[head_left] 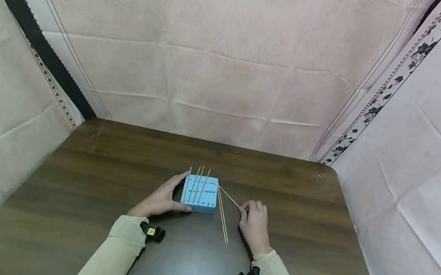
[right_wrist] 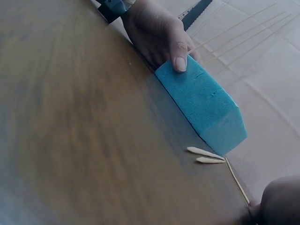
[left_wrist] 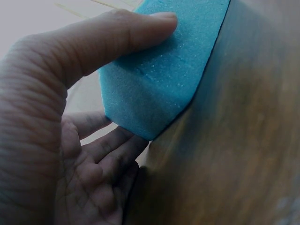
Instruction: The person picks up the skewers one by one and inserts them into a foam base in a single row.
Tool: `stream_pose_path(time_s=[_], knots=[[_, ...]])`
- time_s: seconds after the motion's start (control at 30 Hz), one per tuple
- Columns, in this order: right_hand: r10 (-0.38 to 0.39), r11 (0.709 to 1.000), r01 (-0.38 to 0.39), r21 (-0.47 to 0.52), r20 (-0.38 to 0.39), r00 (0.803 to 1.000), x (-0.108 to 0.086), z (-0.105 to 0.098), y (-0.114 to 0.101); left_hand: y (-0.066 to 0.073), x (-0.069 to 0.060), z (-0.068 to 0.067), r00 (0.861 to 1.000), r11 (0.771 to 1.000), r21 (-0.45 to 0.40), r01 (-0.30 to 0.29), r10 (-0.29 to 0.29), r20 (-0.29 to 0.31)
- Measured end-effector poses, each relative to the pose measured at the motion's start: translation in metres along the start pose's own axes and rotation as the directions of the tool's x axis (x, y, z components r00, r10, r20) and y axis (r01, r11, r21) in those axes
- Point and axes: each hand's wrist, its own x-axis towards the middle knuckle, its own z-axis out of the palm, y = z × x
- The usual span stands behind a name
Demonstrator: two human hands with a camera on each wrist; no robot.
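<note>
A blue foam block (head_left: 198, 201) rests on the table with several thin sticks (head_left: 198, 184) standing upright from its top. My left hand (head_left: 164, 198) grips the block's left side; in the left wrist view the thumb lies across the block's face (left_wrist: 159, 70) and the fingers are behind it. Right of the block, my right hand (head_left: 255, 225) pinches the end of a thin stick (head_left: 230, 198) whose other end reaches the block's right edge. Two more sticks (head_left: 222, 219) lie on the table beside the block; their near ends (right_wrist: 206, 152) show in the right wrist view.
The brown wooden table (head_left: 108, 187) extends around the block. Pale cloth (head_left: 224, 61) hangs behind it and at both sides, with a dark strip (head_left: 34, 31) at left and a floral border (head_left: 383, 96) at right. Black wrist devices (head_left: 155, 233) are strapped over both pale sleeves.
</note>
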Motion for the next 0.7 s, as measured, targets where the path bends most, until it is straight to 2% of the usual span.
stream_pose_path(time_s=[0.3,0.5,0.7], knots=[[0.001,0.998,-0.003,-0.061,-0.031,1.0,-0.002,0.001,0.001,-0.001,-0.002,0.0,1.0,1.0,-0.004,0.001,-0.001,-0.004],[-0.017,0.998,0.016,-0.054,-0.032,0.999,0.001,-0.003,0.003,-0.002,-0.003,0.001,1.0,1.0,0.002,0.01,-0.01,-0.003],[0.027,1.0,-0.027,0.014,0.035,0.999,0.005,-0.013,0.0,-0.003,-0.002,0.002,1.0,1.0,-0.006,0.02,-0.02,0.0]])
